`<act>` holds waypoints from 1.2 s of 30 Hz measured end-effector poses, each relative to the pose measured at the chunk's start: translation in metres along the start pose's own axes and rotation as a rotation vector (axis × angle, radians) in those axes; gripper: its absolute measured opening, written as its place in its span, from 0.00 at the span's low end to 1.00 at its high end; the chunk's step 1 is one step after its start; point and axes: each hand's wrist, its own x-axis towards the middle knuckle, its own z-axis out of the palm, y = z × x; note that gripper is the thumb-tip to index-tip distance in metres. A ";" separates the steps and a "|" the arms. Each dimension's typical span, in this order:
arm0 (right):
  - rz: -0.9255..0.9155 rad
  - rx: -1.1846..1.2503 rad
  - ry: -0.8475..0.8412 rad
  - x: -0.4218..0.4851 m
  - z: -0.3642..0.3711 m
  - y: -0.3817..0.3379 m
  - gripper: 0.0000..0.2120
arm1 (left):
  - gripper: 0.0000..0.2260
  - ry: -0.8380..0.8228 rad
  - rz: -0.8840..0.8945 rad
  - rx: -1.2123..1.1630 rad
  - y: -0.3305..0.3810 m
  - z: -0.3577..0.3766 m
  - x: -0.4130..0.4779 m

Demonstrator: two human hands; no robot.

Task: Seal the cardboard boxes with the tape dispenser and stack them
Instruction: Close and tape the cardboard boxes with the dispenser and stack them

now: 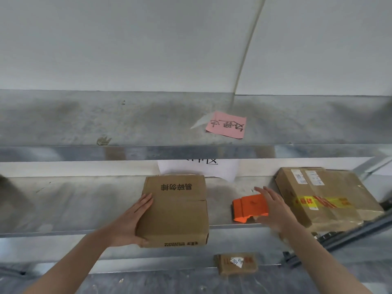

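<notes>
A brown cardboard box (178, 215) with black printed characters lies on the middle metal shelf (74, 204), its top flaps closed with the seam showing. My left hand (133, 221) lies flat against its left side, thumb under the front corner. An orange tape dispenser (248, 207) sits on the shelf to the right of the box. My right hand (273, 209) hovers over the dispenser's right end, fingers spread and blurred; I cannot tell whether it touches it. A larger taped box (326, 198) with yellow tape and labels rests at the far right.
A pink note (227, 125) is stuck on the upper shelf, and a white paper sign (201, 166) hangs behind the box. A small brown parcel (235, 263) lies on the lower shelf. A grey wall rises behind the shelves.
</notes>
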 end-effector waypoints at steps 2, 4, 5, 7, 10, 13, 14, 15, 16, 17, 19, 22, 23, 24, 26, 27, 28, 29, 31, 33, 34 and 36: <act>-0.038 -0.018 -0.095 0.013 -0.004 0.017 0.47 | 0.55 -0.006 -0.018 0.021 0.004 -0.003 0.000; -0.091 -0.042 -0.144 0.024 -0.006 0.029 0.46 | 0.55 -0.011 -0.028 0.065 0.008 -0.005 0.000; -0.107 -0.048 -0.159 0.029 -0.007 0.034 0.45 | 0.55 -0.011 -0.037 0.080 0.009 -0.005 0.001; -0.138 -0.035 -0.213 0.031 -0.011 0.037 0.44 | 0.55 -0.005 -0.059 0.085 0.010 -0.005 0.000; -0.155 -0.015 -0.279 0.029 -0.014 0.047 0.46 | 0.55 0.000 -0.083 0.058 0.008 -0.004 0.001; -0.156 0.013 -0.267 0.019 -0.010 0.055 0.44 | 0.55 0.005 -0.099 0.058 0.008 -0.003 0.002; -0.139 0.026 -0.250 0.015 -0.007 0.056 0.43 | 0.55 0.010 -0.102 0.054 0.008 -0.002 0.002; -0.125 0.037 -0.223 0.011 -0.002 0.058 0.42 | 0.55 0.015 -0.104 0.051 0.008 -0.002 0.002; -0.114 0.045 -0.193 0.006 0.002 0.059 0.42 | 0.55 0.019 -0.109 0.048 0.008 -0.001 0.002; -0.107 0.058 -0.164 0.001 0.006 0.060 0.40 | 0.56 0.026 -0.112 0.043 0.007 0.000 0.003; -0.085 0.102 -0.123 -0.007 0.012 0.059 0.40 | 0.56 0.041 -0.121 0.029 0.006 0.001 0.003; -0.047 0.140 -0.109 -0.015 0.017 0.057 0.41 | 0.57 0.041 -0.133 0.001 0.005 0.004 0.002; -0.030 0.147 -0.104 -0.017 0.018 0.058 0.41 | 0.57 0.037 -0.133 -0.011 0.005 0.004 0.002; -0.013 0.151 -0.096 -0.019 0.020 0.058 0.41 | 0.57 0.032 -0.129 -0.022 0.006 0.003 0.001; 0.015 0.141 -0.072 -0.025 0.023 0.056 0.40 | 0.57 0.025 -0.112 -0.025 0.007 0.003 0.001; 0.029 0.139 -0.056 -0.028 0.024 0.053 0.39 | 0.56 0.021 -0.102 -0.019 0.008 0.002 0.001; 0.041 0.134 -0.047 -0.032 0.025 0.050 0.38 | 0.56 0.011 -0.097 -0.014 0.010 0.001 0.000; 0.059 0.130 -0.045 -0.038 0.026 0.048 0.38 | 0.56 0.000 -0.093 -0.012 0.010 0.000 0.000; 0.100 0.123 -0.034 -0.051 0.023 0.045 0.38 | 0.56 -0.010 -0.087 -0.015 0.010 0.000 -0.001; 0.131 0.108 -0.007 -0.067 0.015 0.046 0.38 | 0.56 -0.018 -0.075 -0.038 0.010 0.000 -0.003; 0.128 0.101 0.009 -0.075 0.009 0.043 0.38 | 0.55 -0.024 -0.063 -0.045 0.009 -0.001 -0.003; 0.091 0.115 0.065 -0.090 -0.007 0.028 0.37 | 0.55 -0.056 -0.033 -0.034 0.009 -0.002 -0.004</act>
